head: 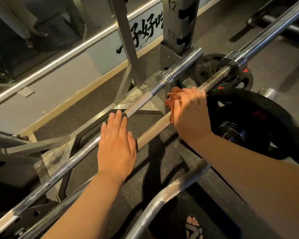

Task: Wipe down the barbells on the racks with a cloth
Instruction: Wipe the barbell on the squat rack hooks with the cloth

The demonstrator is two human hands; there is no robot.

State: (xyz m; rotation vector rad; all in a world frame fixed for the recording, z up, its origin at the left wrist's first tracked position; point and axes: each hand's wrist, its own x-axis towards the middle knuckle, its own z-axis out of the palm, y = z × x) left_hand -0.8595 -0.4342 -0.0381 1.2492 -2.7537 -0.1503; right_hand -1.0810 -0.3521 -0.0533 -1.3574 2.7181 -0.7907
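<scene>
On the near rack, the barbell (155, 126) being cleaned runs slantwise from lower left to upper right. The right hand (191, 116) is curled round its shaft with an orange cloth (172, 100) bunched between palm and steel, a little way short of the inner collar. The left hand (116, 145) lies flat on the same bar further down, fingers straight and together, gripping nothing; it seems only to steady the bar.

The work looks to be in the middle of this one bar. The cloth sits near the right end of the shaft, so the sleeve beyond the collar and the long stretch to the left of the left hand may both need a pass. The metal shows no clear line between wiped and unwiped parts, so how much is done cannot be told.

A second barbell (141, 101) lies just behind, and a curl bar (164, 194) in front; neither is touched by the cloth. Black weight plates (252, 118) stand to the right.
</scene>
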